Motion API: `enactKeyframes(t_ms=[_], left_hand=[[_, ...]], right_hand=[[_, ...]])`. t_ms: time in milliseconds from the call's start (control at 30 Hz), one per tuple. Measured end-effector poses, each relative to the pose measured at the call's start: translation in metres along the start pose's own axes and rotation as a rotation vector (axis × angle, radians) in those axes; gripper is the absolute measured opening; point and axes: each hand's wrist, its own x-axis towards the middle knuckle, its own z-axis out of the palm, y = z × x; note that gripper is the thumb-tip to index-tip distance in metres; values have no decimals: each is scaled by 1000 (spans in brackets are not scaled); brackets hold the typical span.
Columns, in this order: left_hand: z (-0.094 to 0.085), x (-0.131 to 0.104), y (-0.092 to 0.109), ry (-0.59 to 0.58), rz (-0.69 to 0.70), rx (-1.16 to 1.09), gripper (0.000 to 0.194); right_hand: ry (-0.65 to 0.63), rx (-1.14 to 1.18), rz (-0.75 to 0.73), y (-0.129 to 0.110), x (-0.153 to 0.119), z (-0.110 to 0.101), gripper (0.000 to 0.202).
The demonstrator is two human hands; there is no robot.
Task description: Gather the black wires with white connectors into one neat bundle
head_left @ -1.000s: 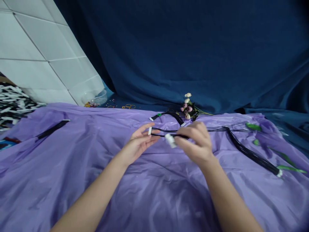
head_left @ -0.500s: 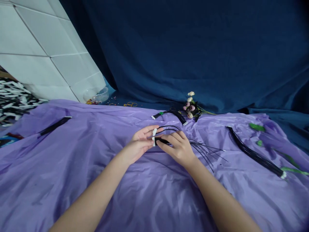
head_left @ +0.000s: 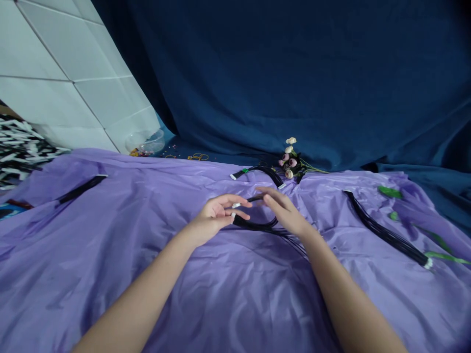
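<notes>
My left hand (head_left: 213, 218) is closed on a black wire harness (head_left: 253, 225). One white connector of the harness sits by the thumb, and a second white connector (head_left: 236, 205) lies between the upper fingers. From there the thin black wires bend round in a loop to the right. My right hand (head_left: 285, 211) pinches the upper strand of wires, a little to the right of the second connector. Loose wire ends fan out below the right wrist, partly hidden by the forearm.
A purple cloth (head_left: 154, 264) covers the table. Other black wire bundles lie at the left (head_left: 83, 189), the back (head_left: 265, 171) and the right (head_left: 386, 233). Artificial flowers (head_left: 289, 162), a clear plastic bowl (head_left: 150, 142) and green ribbons (head_left: 390, 192) are around them.
My right hand has let go of the lower wires beside the lower connector and moved up to the upper strand. The wires now form a tighter loop between the hands.
</notes>
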Motion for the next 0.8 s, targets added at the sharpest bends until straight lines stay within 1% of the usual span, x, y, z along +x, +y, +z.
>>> enactKeyframes(t_ms=[33,67,100,167,233,333,433,500,567,700,800], left_hand=[[0,-1,0,-20,-4,6,33],[1,-1,0,-30,-6,8,35],[3,-1,0,-30,-7,9,39],[6,-2,1,-6,0,10,51],[9,-1,3,48,0,15,62],[9,0,4,150,-47,41,69],[8,0,4,188,-190,97,66],[7,0,3,162,-299,135,62],[7,-1,2,119,-358,141,60],[9,-2,-2,77,-364,71,59],[10,-1,-3,81,-385,-2,55]], right_hand=[[-78,140,93,1,1,-1,39],[-122,261,171,1,2,-1,40],[-136,355,229,0,2,0,41],[-110,479,291,-2,2,1,36],[-77,549,309,-5,1,1,32],[20,648,313,-7,1,-3,33],[176,723,279,-5,3,-7,35],[283,801,251,-5,4,-8,36],[377,901,221,-6,5,-8,35],[501,1063,173,-8,7,-9,30],[537,1125,154,-7,7,-11,27]])
